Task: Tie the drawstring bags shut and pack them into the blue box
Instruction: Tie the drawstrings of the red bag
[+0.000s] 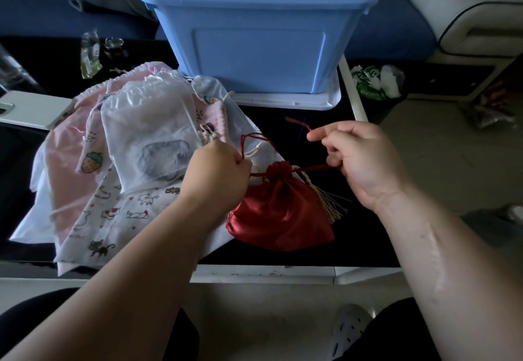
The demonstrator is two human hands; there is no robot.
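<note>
Left hand (218, 171) gripping one end of the red cord (314, 167), right hand (362, 159) pinching the other, cinching the red bag (280, 219) on the surface (297, 134). Early going, probably: nothing visible inside blue box (254, 49), pile of bags (141, 134) waiting beside.

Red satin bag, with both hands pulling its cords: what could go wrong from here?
1. The cream tassel lies at the cinched neck of the red bag and may get caught in the knot.
2. The left hand works over the pile of other bags; a white cord there could get pulled in.
3. Nothing pins the bag, so a pull by the right hand on the red cord may drag it.
</note>
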